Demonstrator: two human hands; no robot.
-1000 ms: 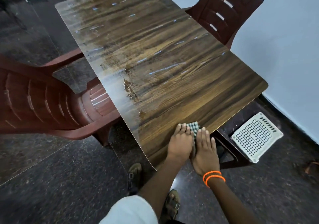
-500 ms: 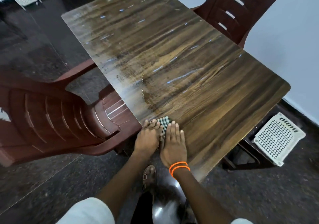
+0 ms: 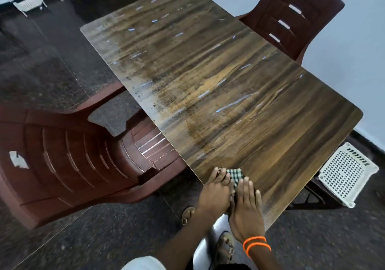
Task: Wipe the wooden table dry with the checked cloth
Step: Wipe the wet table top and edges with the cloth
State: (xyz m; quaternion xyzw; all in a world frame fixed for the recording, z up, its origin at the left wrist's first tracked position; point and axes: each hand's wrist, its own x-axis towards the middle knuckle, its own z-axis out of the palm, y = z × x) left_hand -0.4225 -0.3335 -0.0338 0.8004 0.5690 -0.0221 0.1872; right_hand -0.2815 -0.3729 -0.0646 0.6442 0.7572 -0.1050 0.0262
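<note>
The wooden table (image 3: 239, 78) stretches away from me, with wet streaks and droplets shining over its far and left parts. A green-and-white checked cloth (image 3: 235, 175) lies folded at the table's near left corner. My left hand (image 3: 214, 190) and my right hand (image 3: 246, 209), with orange bands on its wrist, lie flat side by side on the cloth and press it onto the wood. Most of the cloth is hidden under my palms; only its far end shows past my fingertips.
A maroon plastic chair (image 3: 68, 157) is tucked against the table's left side, another (image 3: 291, 13) at the far right. A white perforated basket (image 3: 345, 174) sits on the floor right of the table. My sandalled feet (image 3: 226, 246) stand on the dark stone floor.
Both hands have slid the cloth leftward along the near edge, from the near right part to the near left corner, leaving duller wood behind. The view has swung with them.
</note>
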